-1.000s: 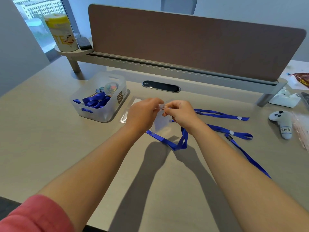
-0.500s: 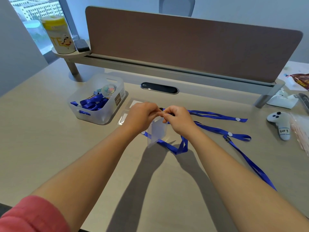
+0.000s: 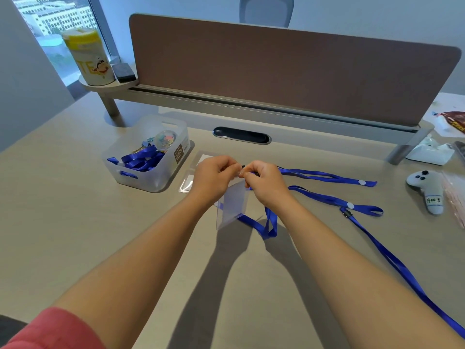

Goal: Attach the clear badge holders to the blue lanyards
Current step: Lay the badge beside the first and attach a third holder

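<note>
Holder (image 3: 231, 206) lower (now tilted), hands unchanged

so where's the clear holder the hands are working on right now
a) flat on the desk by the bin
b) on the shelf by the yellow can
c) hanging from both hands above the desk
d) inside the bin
c: the holder hangs from its top edge, pinched between the left hand and right hand, above the desk.
</note>
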A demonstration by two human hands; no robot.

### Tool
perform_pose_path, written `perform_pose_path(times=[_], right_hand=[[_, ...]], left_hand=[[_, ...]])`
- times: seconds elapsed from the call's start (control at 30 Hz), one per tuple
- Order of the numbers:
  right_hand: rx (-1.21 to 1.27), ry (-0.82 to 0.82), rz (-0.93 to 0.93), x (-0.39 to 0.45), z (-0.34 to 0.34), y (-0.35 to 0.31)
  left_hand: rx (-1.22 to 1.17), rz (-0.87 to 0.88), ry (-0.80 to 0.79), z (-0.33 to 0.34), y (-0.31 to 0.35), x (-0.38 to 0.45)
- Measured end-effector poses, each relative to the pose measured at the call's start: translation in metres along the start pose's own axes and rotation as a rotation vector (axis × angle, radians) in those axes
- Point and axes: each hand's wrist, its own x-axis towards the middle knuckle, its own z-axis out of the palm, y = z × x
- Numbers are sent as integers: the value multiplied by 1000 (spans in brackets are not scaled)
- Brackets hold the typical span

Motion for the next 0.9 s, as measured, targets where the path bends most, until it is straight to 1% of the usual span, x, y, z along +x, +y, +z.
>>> perform_pose_path(times=[0.1,0.23,0.4,0.5,0.57,0.63,0.73,0.77,0.83,0.9], right_hand=[[63,-2,30,3,-2,2],[232,-49,130,9,-10,-1],[469,-91,219,15,-13,-7],[469,-118,266,17,-15,-5],[373,-131,272,17,-15,-3],[211,-133,250,17,-15,-3],[-96,-143,181,21,-10,2],[-213,-156,150,21,-7,6],[-417,-145,110,19,0,16],[-533,-99,89,16,6,25]], left_hand=[[-12,-16,-42,-4,-1,3],[-129,-59,-100,-5,-5,3],[-144,-95,0,2,-15,1],[-116,-111,55,2,-18,2],[-81,-71,149,1,-21,2],[-2,9,229,-1,-25,-1],[274,204,275,1,-33,-6],[327,240,281,1,-34,-7],[374,258,276,0,-34,-5],[380,194,246,0,-35,-2]])
